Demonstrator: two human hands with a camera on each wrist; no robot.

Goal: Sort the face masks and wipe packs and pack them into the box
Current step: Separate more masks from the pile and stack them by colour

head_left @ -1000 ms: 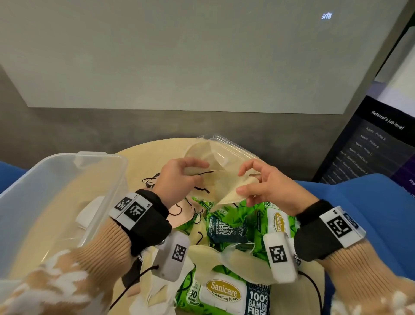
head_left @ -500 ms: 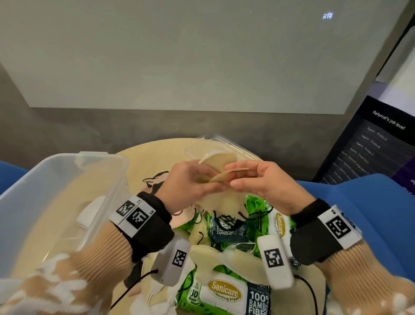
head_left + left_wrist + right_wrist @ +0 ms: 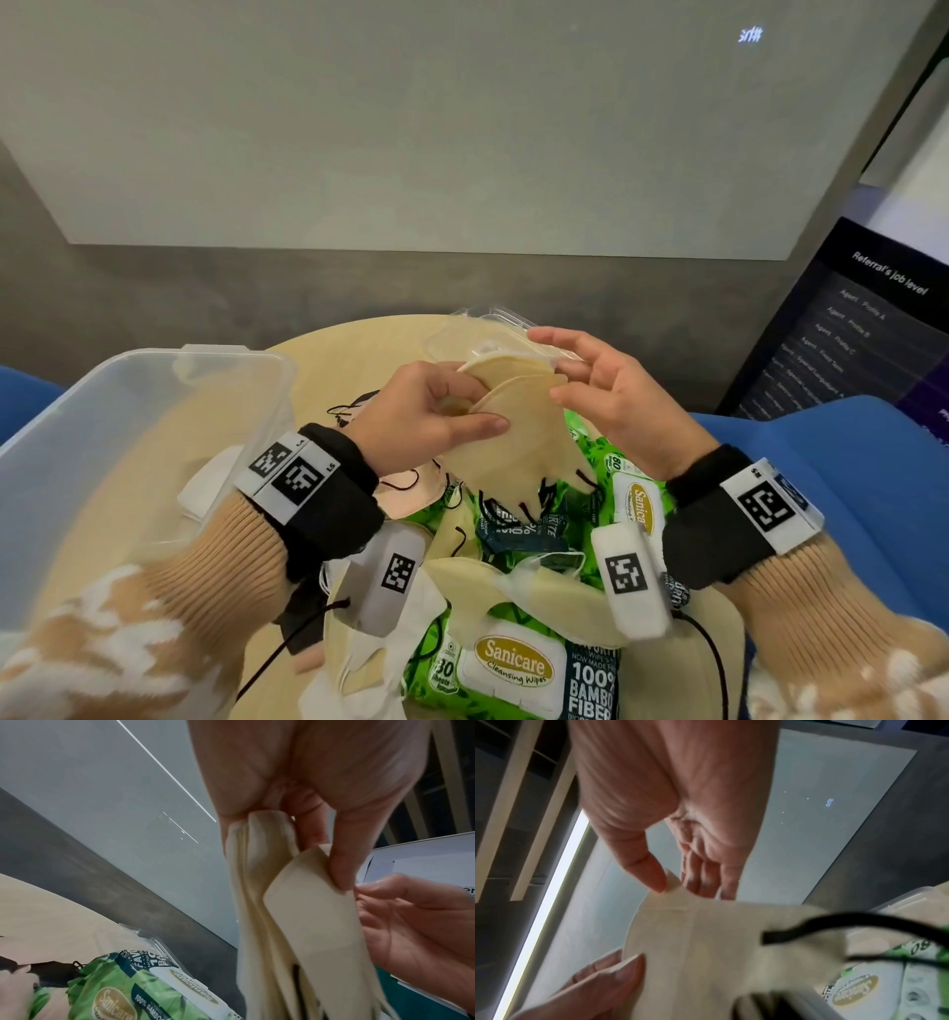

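My left hand [image 3: 464,403] grips a small stack of folded cream face masks [image 3: 518,426] with black ear loops, thumb pressed on the front, above the pile on the table. The left wrist view shows the masks [image 3: 303,923] hanging from my left hand [image 3: 308,833]. My right hand [image 3: 560,370] is open with spread fingers at the stack's top right edge; its fingertips [image 3: 706,882] just touch the mask [image 3: 706,943]. Green wipe packs [image 3: 518,668] and more cream masks [image 3: 513,580] lie below. The clear plastic box [image 3: 154,360] stands at the left.
A round wooden table [image 3: 334,360] carries everything. The box's clear lid [image 3: 513,321] lies at the back behind my hands. A white mask [image 3: 205,488] shows through the box, with a pink mask [image 3: 411,498] beside it. A blue seat [image 3: 821,462] and a dark screen [image 3: 847,329] are at the right.
Both hands pinched the cream mask and folded it together. Now my right hand has let go and spread its fingers, while my left hand keeps hold of the folded stack.
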